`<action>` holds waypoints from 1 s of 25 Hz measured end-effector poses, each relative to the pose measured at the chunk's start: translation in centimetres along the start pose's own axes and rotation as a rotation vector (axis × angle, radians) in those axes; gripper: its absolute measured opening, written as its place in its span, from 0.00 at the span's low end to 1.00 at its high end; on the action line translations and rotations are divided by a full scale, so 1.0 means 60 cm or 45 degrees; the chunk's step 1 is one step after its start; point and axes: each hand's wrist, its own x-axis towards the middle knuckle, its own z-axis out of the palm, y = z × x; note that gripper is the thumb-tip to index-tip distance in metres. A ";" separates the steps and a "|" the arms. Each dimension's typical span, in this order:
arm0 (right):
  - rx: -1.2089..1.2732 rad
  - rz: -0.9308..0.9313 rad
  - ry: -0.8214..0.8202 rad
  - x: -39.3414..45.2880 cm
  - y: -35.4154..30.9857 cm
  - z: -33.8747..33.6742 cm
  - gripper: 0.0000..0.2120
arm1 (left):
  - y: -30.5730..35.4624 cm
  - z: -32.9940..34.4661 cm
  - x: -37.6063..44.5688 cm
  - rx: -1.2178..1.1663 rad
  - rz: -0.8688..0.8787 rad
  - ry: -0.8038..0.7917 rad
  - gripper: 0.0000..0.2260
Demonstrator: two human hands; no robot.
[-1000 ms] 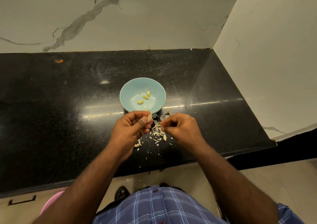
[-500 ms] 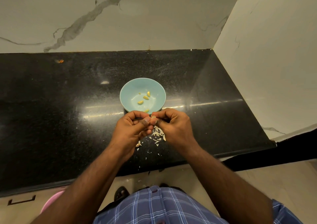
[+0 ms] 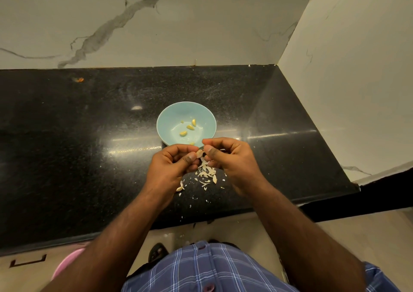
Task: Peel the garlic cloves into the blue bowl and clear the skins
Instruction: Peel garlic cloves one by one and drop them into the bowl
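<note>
Garlic clove (image 3: 199,153) pinched between left hand (image 3: 171,168) thumb and fingers and right hand (image 3: 232,161) fingertips, both curled tight on it, blue bowl (image 3: 186,115) with peeled cloves (image 3: 190,127) just beyond the pinch, loose skins (image 3: 206,173) on black counter (image 3: 89,146) right beneath.

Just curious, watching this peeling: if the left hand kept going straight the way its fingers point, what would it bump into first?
The left hand points toward the right hand, with only the garlic clove pinched between them. It would press the clove into the right hand's fingertips almost at once, though depth is hard to judge.
</note>
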 end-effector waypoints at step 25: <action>-0.530 -0.259 0.057 0.002 0.003 0.001 0.15 | 0.008 -0.004 0.004 -0.039 0.078 -0.001 0.10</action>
